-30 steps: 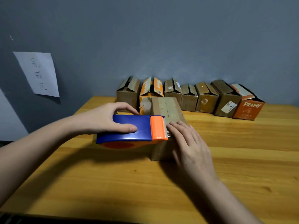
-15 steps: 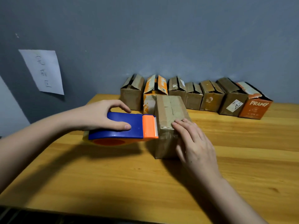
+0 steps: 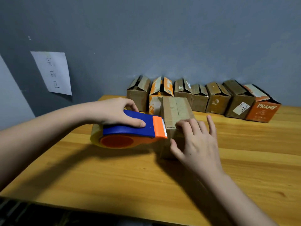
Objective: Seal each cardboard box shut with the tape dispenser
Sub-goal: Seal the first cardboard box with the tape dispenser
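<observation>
Here the box (image 3: 175, 111) lies mid-table between the hands: the left hand (image 3: 116, 112) grips the blue dispenser (image 3: 130, 128) just left of it, orange toothed end touching the box's near left edge, while the right hand (image 3: 195, 141) rests on the box's near end with fingers spread and relaxed, grasping nothing. A row of boxes (image 3: 216, 98) with raised flaps lines the wall behind, close to the box. Bare table (image 3: 114, 176) spreads in front toward the near edge and off to the right.

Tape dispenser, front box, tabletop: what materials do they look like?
Tape dispenser: likely moulded plastic, glossy blue and orange.
Front box: brown corrugated cardboard, creased, with shiny tape strips.
Tabletop: wood or wood-look laminate, visible grain and knots, slight sheen.
</observation>
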